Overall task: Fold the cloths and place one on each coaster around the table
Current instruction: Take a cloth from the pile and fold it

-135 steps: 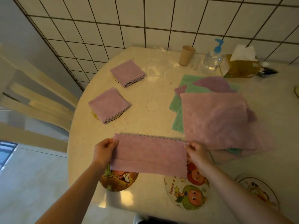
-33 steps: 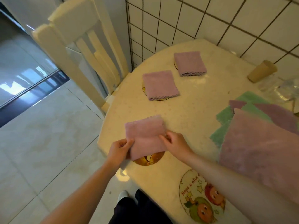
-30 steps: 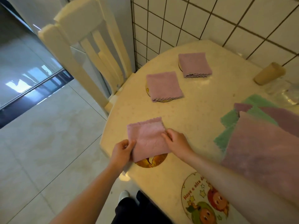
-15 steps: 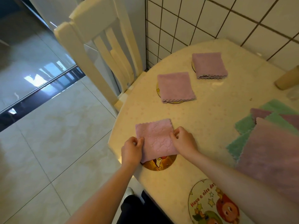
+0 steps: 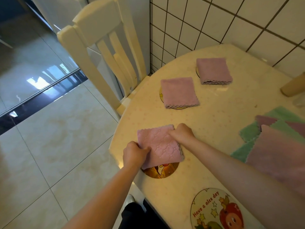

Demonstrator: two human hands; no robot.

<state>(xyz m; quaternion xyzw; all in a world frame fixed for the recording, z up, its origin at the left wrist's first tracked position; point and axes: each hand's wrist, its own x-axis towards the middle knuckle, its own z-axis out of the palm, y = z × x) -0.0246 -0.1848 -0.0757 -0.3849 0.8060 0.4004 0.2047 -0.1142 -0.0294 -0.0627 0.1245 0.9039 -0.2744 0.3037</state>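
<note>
A folded pink cloth (image 5: 160,145) lies near the table's left edge, covering most of a round golden coaster (image 5: 162,171). My left hand (image 5: 134,153) pinches the cloth's left edge and my right hand (image 5: 182,132) grips its far right corner. Two other folded pink cloths sit on coasters further back, one (image 5: 179,92) in the middle and one (image 5: 213,70) near the wall. A bare "Have a nice day" coaster (image 5: 216,210) lies at the front. At the right sits a pile of unfolded pink and green cloths (image 5: 277,146).
A cream wooden chair (image 5: 99,52) stands against the table's left side. A tan cup (image 5: 293,86) is at the far right by the tiled wall (image 5: 214,19). The table edge (image 5: 113,144) drops to a tiled floor on the left.
The half-folded strip has been folded into a square and carried left onto the golden coaster. Over the last second both hands lowered it and kept hold of its edges.
</note>
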